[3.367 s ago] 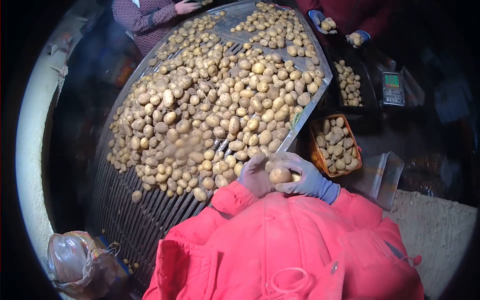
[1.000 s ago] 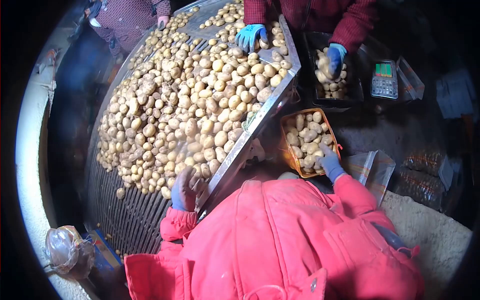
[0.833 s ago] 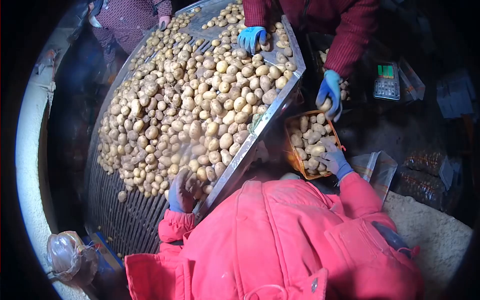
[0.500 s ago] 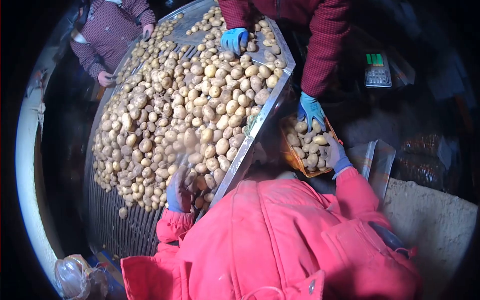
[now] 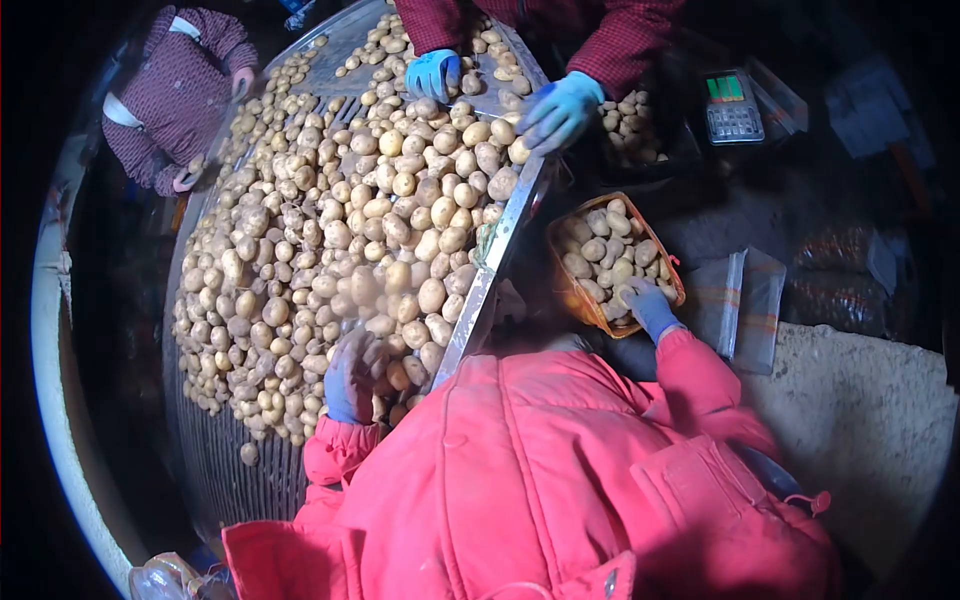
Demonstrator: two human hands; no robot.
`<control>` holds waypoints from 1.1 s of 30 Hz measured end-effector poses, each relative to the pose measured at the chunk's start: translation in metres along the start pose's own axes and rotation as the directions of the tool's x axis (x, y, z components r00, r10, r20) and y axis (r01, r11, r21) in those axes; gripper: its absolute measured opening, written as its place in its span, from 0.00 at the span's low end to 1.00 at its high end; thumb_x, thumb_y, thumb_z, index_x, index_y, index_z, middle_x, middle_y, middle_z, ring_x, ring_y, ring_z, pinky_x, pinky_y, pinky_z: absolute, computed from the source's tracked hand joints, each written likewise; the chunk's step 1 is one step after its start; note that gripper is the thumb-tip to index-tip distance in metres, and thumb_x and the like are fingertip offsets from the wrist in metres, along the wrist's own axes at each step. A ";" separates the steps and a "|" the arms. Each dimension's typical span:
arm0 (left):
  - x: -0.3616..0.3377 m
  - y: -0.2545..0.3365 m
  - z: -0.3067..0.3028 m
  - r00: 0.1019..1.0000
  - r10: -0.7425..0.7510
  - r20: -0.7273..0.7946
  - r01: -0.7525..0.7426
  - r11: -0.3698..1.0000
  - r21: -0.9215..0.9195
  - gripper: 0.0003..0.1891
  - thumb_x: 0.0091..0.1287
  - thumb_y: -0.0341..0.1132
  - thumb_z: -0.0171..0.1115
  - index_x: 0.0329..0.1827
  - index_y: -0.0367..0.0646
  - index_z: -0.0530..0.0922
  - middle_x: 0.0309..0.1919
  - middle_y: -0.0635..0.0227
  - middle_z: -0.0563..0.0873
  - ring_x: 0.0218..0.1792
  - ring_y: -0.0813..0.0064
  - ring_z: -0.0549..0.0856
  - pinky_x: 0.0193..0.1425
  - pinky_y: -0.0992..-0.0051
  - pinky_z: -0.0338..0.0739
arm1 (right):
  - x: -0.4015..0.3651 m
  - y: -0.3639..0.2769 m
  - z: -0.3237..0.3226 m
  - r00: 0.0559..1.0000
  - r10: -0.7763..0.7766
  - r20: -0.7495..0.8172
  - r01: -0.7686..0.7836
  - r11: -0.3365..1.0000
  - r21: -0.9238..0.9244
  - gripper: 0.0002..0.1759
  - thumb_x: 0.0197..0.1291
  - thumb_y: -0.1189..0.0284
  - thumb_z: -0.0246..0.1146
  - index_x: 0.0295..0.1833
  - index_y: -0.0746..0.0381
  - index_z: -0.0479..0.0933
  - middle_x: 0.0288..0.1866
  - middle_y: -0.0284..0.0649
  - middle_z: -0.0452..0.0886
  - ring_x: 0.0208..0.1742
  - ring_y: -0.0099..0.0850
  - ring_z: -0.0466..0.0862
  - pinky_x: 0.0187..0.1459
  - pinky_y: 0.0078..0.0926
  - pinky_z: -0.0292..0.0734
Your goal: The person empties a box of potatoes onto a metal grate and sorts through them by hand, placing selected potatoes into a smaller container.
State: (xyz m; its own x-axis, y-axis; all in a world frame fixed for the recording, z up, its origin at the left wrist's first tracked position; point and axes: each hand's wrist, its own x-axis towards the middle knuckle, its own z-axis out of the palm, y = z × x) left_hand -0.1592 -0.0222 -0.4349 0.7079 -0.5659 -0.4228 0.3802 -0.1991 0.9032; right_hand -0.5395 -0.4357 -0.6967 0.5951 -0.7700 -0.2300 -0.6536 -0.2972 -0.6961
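Many potatoes (image 5: pixel 300 270) are heaped on a metal sorting table (image 5: pixel 485 285) with a slatted surface. My left hand (image 5: pixel 352 375), in a purple-grey glove, lies at the near edge of the heap, its fingers loosely bent and apart against the potatoes. To the right, an orange basket (image 5: pixel 590 312) holds many potatoes. My right hand (image 5: pixel 650 305), also gloved, reaches over the basket's near right side with its fingers closed around a potato (image 5: pixel 627 296).
Across the table, a co-worker's blue-gloved hands (image 5: pixel 434 75) (image 5: pixel 562 112) are at the potatoes and the metal rim. Another person (image 5: pixel 165 100) stands at the far left. A scale (image 5: pixel 733 105), a dark crate of potatoes (image 5: pixel 675 150), plastic bags (image 5: pixel 755 310) and a concrete ledge (image 5: pixel 850 400) are to the right.
The co-worker's hand has left the basket and moved up and left to the table's rim. My right hand has shifted down and left within the basket. The view has shifted slightly.
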 end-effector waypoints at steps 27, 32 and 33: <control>-0.005 0.012 0.034 0.980 -0.180 -0.088 0.173 0.982 -0.078 0.26 0.78 0.46 0.53 0.73 0.42 0.67 0.67 0.59 0.77 0.63 0.65 0.81 0.65 0.64 0.76 | -0.041 -0.085 -0.010 0.975 0.162 -0.156 -0.194 0.955 -0.225 0.27 0.56 0.58 0.68 0.60 0.58 0.74 0.61 0.55 0.74 0.57 0.53 0.80 0.56 0.47 0.78; -0.004 0.020 0.055 0.976 -0.199 -0.087 0.197 0.980 -0.037 0.25 0.77 0.45 0.54 0.72 0.43 0.69 0.65 0.62 0.78 0.63 0.65 0.80 0.64 0.64 0.76 | -0.016 -0.110 0.014 0.882 0.471 -0.029 -0.443 0.806 -0.391 0.38 0.50 0.47 0.72 0.59 0.59 0.71 0.62 0.58 0.75 0.56 0.56 0.82 0.54 0.48 0.80; -0.005 0.023 0.059 0.977 -0.196 -0.090 0.193 0.980 -0.038 0.25 0.77 0.45 0.54 0.72 0.43 0.69 0.65 0.62 0.78 0.63 0.65 0.80 0.64 0.64 0.76 | -0.013 -0.109 0.018 0.881 0.472 -0.026 -0.435 0.787 -0.437 0.37 0.50 0.47 0.72 0.57 0.60 0.72 0.60 0.58 0.76 0.54 0.56 0.83 0.54 0.48 0.80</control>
State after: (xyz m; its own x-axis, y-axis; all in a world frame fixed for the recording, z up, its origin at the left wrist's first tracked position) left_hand -0.1896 -0.0711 -0.4076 0.6704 -0.4417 -0.5962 0.5320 -0.2739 0.8012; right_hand -0.4679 -0.3832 -0.6303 0.2038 -0.8338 -0.5130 -0.9777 -0.1463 -0.1507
